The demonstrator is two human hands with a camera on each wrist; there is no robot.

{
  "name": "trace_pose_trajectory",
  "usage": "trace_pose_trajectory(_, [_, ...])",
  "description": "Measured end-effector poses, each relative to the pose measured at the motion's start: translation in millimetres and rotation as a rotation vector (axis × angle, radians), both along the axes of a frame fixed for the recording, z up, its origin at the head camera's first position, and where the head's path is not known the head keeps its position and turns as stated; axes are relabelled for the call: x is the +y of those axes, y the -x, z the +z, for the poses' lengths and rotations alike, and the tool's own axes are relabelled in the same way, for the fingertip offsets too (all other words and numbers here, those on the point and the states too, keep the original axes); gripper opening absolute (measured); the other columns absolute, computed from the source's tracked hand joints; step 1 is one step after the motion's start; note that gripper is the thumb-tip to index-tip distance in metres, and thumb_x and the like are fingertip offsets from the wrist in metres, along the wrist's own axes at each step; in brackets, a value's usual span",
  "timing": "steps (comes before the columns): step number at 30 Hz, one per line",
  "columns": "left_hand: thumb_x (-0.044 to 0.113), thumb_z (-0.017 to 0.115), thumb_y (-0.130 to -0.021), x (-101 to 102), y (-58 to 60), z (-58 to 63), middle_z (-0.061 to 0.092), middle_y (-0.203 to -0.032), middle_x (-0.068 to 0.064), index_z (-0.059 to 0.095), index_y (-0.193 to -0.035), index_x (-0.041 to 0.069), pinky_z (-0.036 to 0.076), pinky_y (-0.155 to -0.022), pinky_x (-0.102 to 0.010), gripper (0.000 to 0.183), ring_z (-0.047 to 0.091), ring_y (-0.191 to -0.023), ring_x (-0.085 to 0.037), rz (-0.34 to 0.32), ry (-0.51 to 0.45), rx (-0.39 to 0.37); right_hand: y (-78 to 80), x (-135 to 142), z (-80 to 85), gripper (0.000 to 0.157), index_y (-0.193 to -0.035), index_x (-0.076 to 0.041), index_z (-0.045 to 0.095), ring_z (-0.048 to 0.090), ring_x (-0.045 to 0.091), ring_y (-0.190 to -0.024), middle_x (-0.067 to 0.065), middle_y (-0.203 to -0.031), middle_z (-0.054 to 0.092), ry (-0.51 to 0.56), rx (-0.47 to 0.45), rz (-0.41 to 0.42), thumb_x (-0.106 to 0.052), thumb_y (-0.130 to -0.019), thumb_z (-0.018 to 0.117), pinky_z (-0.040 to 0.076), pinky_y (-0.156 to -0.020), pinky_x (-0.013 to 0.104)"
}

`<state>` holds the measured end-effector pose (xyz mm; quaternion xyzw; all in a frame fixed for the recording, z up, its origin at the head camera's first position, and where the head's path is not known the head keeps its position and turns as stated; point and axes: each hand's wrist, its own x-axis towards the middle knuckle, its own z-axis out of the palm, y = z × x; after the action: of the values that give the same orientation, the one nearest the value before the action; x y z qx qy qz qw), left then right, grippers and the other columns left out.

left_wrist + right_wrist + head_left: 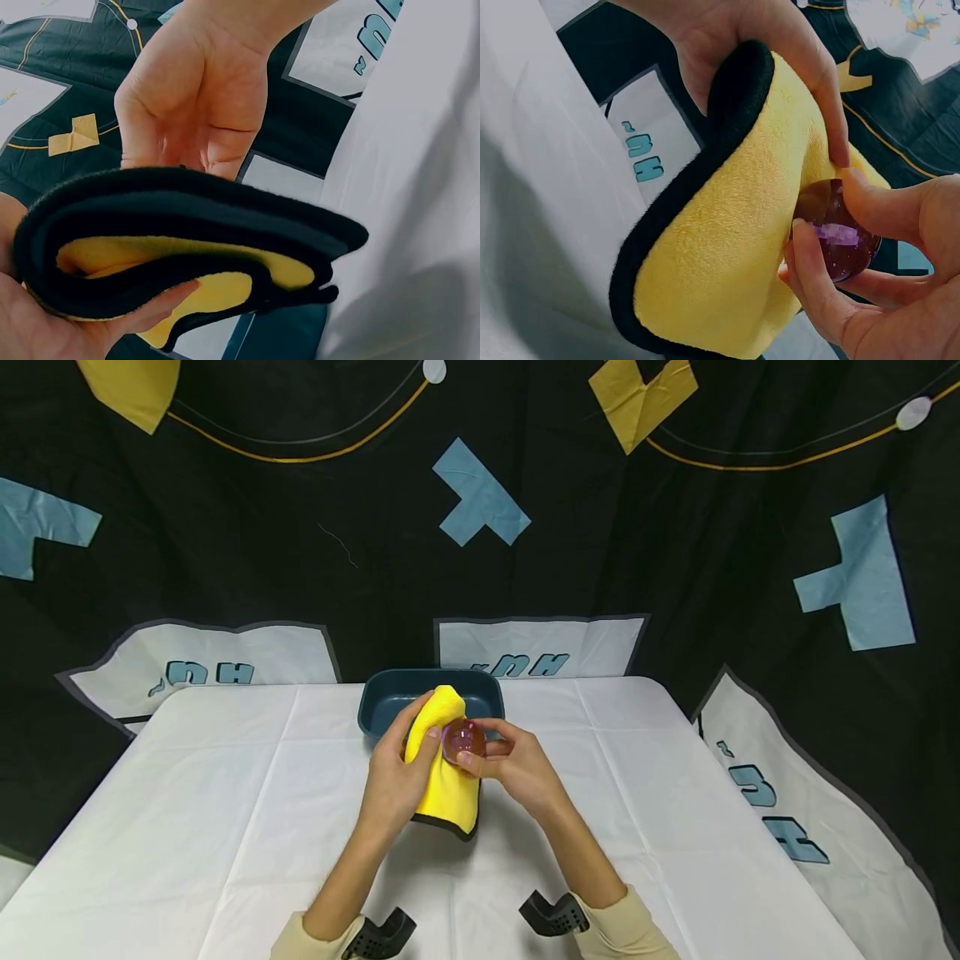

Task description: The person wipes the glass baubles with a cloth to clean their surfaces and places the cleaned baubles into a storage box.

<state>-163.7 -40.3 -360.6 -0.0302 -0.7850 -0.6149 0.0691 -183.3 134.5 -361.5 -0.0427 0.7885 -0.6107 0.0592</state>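
Observation:
My left hand grips a folded yellow cloth with a black edge, held above the table. Between the thumb and fingers of my right hand is a glossy, reddish-purple see-through ball, pinched against the cloth's face. In the right wrist view the ball touches the yellow pile, and the left hand reaches behind the cloth. The left wrist view shows the cloth's dark folded edge; the ball is hidden there.
A dark teal rectangular tub stands at the table's far edge, just behind the hands, partly covered by them and the cloth. White cloth covers the table. A black printed curtain hangs behind.

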Motion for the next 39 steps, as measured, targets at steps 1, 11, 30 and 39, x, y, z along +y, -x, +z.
trace_pose_trajectory(1, [0.031,0.057,-0.104,0.0,0.0,0.0,0.051,-0.147,0.003,0.045,-0.149,0.044,0.059,-0.087,-0.039,0.048,0.062,-0.105,-0.027,0.001,-0.001,0.002,0.3,0.2,-0.4,0.062,-0.141,-0.010,0.058,0.073,0.022,-0.089,0.012,-0.102,0.075,0.004,-0.013,0.011,-0.025,-0.086,0.082,0.059,-0.093,0.041])
trace_pose_trajectory(11, [0.029,0.056,-0.105,1.1,-1.9,1.1,0.052,-0.145,0.004,0.046,-0.148,0.043,0.058,-0.089,-0.039,0.047,0.061,-0.108,-0.025,-0.001,-0.016,0.023,3.8,8.4,-2.5,0.061,-0.138,-0.008,0.058,0.072,0.023,-0.092,0.010,-0.111,0.074,0.024,-0.074,0.113,-0.044,-0.091,0.073,0.056,-0.098,0.043])
trace_pose_trajectory(30, [0.028,0.054,-0.106,-1.0,3.2,-4.3,0.053,-0.143,0.001,0.045,-0.150,0.039,0.060,-0.085,-0.038,0.046,0.061,-0.105,-0.026,0.011,-0.012,0.018,-5.5,-5.8,2.6,0.064,-0.137,-0.010,0.060,0.069,0.029,-0.109,0.018,-0.125,0.066,-0.020,0.080,0.024,-0.008,-0.079,0.087,0.060,-0.090,0.039])
trace_pose_trajectory(39, [0.029,0.054,-0.106,-0.1,-0.4,-0.5,0.053,-0.143,0.001,0.045,-0.149,0.040,0.059,-0.089,-0.040,0.046,0.063,-0.105,-0.026,0.008,-0.015,0.025,-2.5,-1.6,2.0,0.059,-0.138,-0.013,0.061,0.069,0.023,-0.099,0.010,-0.113,0.072,-0.039,-0.013,0.028,-0.026,-0.084,0.083,0.056,-0.095,0.045])
